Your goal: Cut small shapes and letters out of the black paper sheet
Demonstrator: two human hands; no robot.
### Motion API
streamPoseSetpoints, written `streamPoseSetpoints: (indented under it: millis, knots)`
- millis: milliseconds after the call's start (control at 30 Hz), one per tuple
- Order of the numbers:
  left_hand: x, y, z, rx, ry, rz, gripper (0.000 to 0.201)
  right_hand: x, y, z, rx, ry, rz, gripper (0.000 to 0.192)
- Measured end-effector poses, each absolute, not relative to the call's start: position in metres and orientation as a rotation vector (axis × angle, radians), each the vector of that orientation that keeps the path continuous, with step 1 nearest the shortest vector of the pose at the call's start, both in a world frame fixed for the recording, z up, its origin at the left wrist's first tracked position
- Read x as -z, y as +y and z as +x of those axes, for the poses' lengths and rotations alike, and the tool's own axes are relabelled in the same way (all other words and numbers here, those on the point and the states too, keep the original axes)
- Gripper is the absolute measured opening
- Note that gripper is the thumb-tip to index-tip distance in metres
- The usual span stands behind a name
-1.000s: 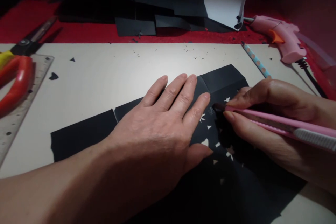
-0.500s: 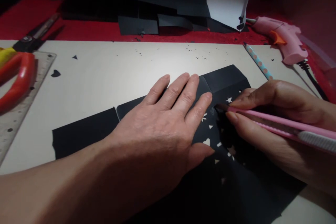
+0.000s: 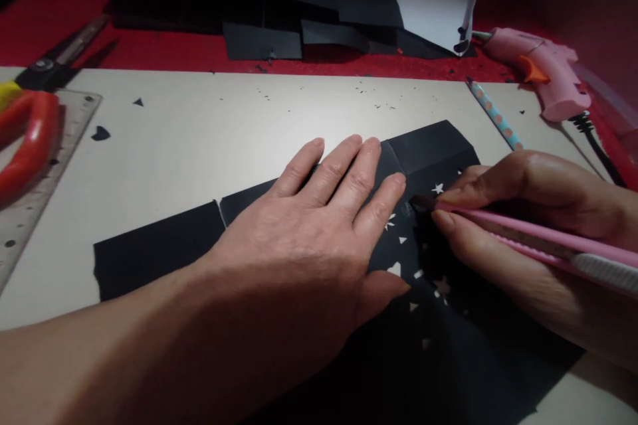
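Note:
Black card (image 3: 154,246) with folded flaps along its far edge lies on a pale board (image 3: 199,139). Several small stars, triangles and other shapes are cut through it, showing pale. My left hand (image 3: 319,239) lies flat on the card, fingers spread. In my right hand (image 3: 508,212) is a pink utility knife (image 3: 533,229), gripped near its front end like a pen. Its dark blade meets the card just right of my left index finger, beside a small faintly outlined shape. The lower part of the card is in deep shadow.
Orange-and-yellow scissors (image 3: 37,139) lie on a clear ruler (image 3: 80,106) at the left. A dotted pencil (image 3: 496,116) and a pink glue gun (image 3: 543,70) are at the right. Black paper pieces (image 3: 264,41) and a white sheet (image 3: 431,0) lie behind on red cloth (image 3: 164,53). Tiny scraps dot the board.
The camera view has shifted slightly. Both hands keep their places on the card, and the knife tip stays at nearly the same spot beside the outlined shape.

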State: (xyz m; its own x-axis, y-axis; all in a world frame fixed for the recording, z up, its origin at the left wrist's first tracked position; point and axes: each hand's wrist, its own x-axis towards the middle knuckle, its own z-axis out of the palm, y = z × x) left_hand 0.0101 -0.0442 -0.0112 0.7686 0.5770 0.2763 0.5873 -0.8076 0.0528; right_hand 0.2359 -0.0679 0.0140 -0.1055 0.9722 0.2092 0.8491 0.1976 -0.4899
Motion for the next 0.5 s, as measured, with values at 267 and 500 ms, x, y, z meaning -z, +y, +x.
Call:
streamPoseSetpoints:
  millis: [267, 500]
  knots:
    - [0.0094, -0.0478, 0.0151, 0.462, -1.02, -2.879, 0.061, -0.0141, -0.067, 0.2344, -0.396, -1.969, -1.7, 0.011]
    - [0.0111, -0.0478, 0.0146, 0.457, -1.053, -2.868, 0.062, -0.0115, -0.0677, 0.2373, -0.312, -2.048, -1.665, 0.016]
